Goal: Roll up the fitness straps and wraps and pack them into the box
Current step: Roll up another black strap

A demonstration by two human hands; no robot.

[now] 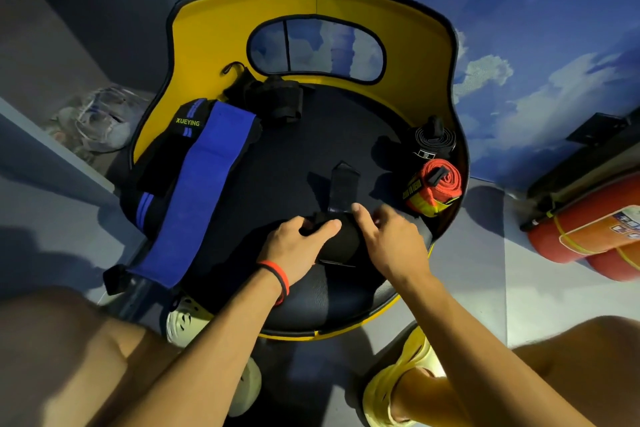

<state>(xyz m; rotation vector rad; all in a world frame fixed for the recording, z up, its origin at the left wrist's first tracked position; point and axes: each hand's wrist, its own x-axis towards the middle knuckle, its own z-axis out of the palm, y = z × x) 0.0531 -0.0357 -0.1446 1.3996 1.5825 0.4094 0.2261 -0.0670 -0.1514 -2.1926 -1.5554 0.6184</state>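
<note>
Currently left hand [294,246], right hand [389,241] curl fingers round black wrap roll [346,236]; loose tail [341,184] runs straight away beyond fingertips.

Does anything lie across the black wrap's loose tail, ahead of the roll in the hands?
Nothing visible does. The left hand and right hand hold the black wrap; its tail lies on bare seat. The blue band and red roll sit aside. No box in view.

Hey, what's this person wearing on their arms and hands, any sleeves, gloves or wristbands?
Both forearms are bare, with no sleeves and no gloves. The wrist of the left hand carries two thin bands, one red and one black. The right hand and its wrist wear nothing.
</note>
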